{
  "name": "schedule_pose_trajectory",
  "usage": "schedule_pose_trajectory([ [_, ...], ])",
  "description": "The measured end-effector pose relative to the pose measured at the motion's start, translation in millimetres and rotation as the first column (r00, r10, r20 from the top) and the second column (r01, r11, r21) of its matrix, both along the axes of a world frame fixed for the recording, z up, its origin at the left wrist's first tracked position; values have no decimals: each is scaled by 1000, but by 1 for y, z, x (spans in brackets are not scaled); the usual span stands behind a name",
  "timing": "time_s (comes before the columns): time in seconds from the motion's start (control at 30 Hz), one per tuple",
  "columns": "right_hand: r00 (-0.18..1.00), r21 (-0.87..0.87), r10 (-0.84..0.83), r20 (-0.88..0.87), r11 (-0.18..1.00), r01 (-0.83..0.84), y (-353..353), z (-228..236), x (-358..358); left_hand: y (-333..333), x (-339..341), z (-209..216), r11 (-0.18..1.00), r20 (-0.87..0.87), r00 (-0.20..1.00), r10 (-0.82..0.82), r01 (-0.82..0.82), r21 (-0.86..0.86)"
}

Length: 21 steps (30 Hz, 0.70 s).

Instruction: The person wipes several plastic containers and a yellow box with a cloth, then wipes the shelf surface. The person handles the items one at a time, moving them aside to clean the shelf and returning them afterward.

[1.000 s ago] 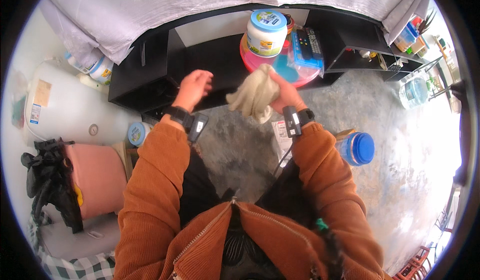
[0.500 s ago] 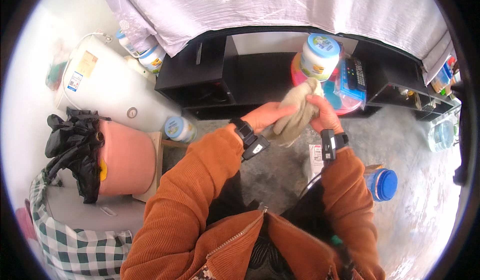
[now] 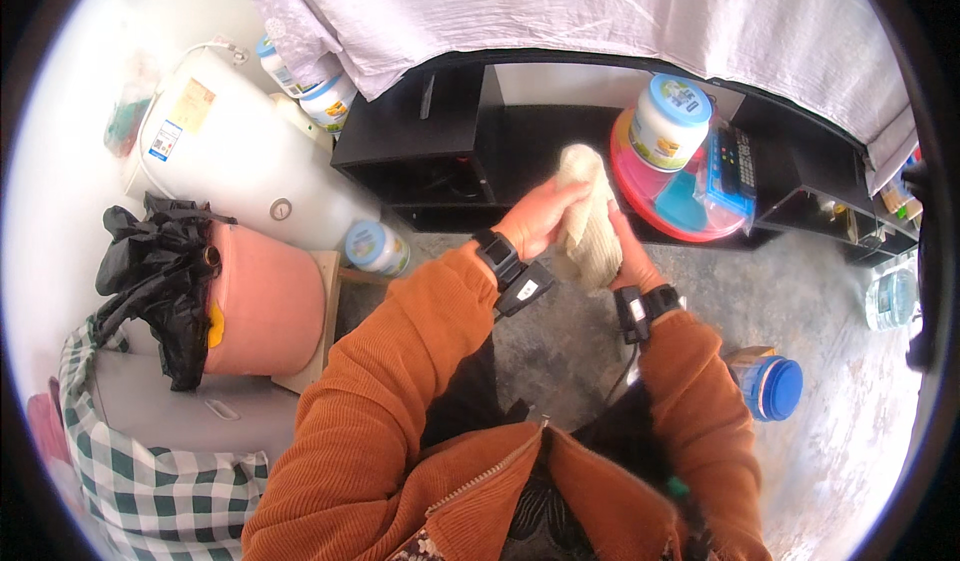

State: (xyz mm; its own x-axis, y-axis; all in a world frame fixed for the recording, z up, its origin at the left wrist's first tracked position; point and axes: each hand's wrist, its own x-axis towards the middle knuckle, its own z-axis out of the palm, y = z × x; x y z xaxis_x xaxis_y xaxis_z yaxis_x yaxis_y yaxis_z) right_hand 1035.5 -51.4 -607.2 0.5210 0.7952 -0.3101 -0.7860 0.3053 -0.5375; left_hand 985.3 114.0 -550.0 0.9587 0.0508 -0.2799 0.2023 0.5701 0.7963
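A cream knitted glove (image 3: pixel 588 229), folded or bunched with ribbed knit showing, is held up in front of me between both hands. My left hand (image 3: pixel 536 223) grips it from the left, thumb laid across its upper part and the other fingers mostly hidden. On the other side my right hand (image 3: pixel 630 249) is closed on its right edge, with part of the fingers behind the knit. Black straps with small devices are on both wrists.
Ahead stands a low black cabinet (image 3: pixel 405 121); a white jar (image 3: pixel 668 126) rests on a round pink-rimmed container (image 3: pixel 640 186) there. A pink bucket (image 3: pixel 270 301) with a black bag is at left. A blue-lidded jar (image 3: pixel 775 389) stands on the floor at right.
The glove has turned more upright, its ribbed part now facing me. My right hand has moved lower along its right side, while the left still grips it. The view has shifted slightly.
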Motion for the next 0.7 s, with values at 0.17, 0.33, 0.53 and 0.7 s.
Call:
schedule_pose_trajectory([
  [0.17,998,119,-47,-47,991,52,3,29,-8,14,2,2,993,-47,999,-15,21,119],
  [0.33,947,-55,-236,217,966,253,-6,29,13,34,0,9,782,-203,975,90,57,621],
  [0.53,977,-75,-212,10,974,213,-5,18,7,18,1,1,763,-192,973,-127,219,608],
  [0.7,996,3,-76,36,997,76,-3,18,7,9,2,-4,724,-86,974,-212,215,655],
])
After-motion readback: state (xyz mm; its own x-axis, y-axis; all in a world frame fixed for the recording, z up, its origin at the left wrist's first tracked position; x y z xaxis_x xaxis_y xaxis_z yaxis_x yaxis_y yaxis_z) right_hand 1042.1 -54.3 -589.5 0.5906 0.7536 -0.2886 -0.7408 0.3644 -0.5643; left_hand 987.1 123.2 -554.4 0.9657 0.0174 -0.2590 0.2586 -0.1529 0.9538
